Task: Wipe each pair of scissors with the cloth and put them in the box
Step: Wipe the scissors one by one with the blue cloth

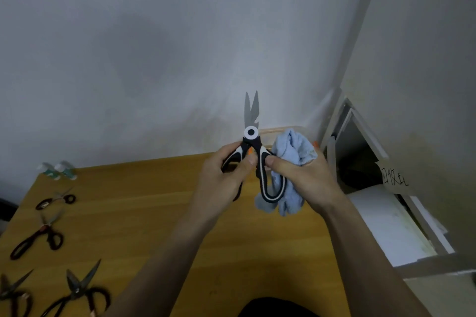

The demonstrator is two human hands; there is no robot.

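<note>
I hold a pair of black-and-white kitchen scissors [251, 121] upright above the far edge of the wooden table [144, 203], blades pointing up and slightly parted. My left hand [226, 175] grips the left handle loop. My right hand [306, 177] holds a light blue cloth [296, 152] bunched in the palm and pinches the right handle with the thumb. A clear plastic box [280, 130] shows only as a rim behind the cloth and scissors.
Several dark-handled scissors lie along the table's left side: a small pair [55, 199], a longer pair [37, 235], and two large pairs [79, 288] [13, 293] at the front. Two small bottles [58, 170] stand at the far left corner. A white shelf unit [386, 213] stands on the right.
</note>
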